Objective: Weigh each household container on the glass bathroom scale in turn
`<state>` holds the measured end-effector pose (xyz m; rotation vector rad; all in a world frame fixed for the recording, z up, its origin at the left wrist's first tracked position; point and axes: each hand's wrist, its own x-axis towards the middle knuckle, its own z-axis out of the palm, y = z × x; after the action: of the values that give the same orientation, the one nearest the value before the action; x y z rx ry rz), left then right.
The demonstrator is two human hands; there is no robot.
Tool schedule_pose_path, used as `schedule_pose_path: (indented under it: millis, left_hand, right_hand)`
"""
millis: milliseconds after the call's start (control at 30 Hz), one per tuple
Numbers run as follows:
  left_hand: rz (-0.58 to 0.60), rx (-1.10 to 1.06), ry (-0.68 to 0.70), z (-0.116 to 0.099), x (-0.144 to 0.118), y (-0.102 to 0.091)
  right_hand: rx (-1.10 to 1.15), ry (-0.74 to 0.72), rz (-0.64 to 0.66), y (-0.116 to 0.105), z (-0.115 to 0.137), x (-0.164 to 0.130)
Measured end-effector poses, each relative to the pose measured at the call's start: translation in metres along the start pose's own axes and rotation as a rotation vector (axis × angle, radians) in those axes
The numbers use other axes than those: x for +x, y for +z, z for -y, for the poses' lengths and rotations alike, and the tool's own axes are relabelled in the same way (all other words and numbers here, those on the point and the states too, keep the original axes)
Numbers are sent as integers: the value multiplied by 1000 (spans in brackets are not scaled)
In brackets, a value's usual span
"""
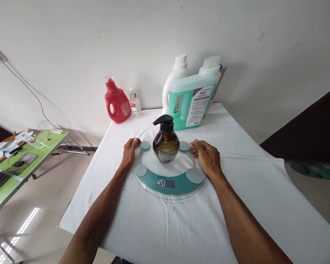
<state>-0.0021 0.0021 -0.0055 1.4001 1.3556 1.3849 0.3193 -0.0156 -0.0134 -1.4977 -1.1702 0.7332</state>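
a white-clothed table (236,205) is bearing everything. at its back a teal detergent jug (192,99) is standing beside a white jug (176,79), with a red detergent bottle (116,102) and a small clear bottle (134,103) further left. a round glass scale (167,179) is lying in the middle, its display lit. the left hand (129,151) and right hand (207,157) are resting at its opposite edges, fingers pressed together and curled down, holding nothing. a dark pump bottle (165,141) is standing upright at the scale's centre, between the hands.

Glossy glass scale (168,190); shiny plastic pump bottle (165,143); matt cloth tablecloth (253,183).
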Motion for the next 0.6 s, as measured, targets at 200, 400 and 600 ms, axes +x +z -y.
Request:
schedule_pose_path:
  millis: [200, 400, 600]
  left_hand:
    - [4, 9, 5, 3, 1, -1]
    - [2, 41, 6, 1, 1, 0]
    - [-4, 52, 9, -2, 0, 0]
  right_hand:
    - [9, -8, 0, 0, -2, 0]
    - [18, -11, 7, 0, -5, 2]
    - [28, -29, 7, 0, -6, 2]
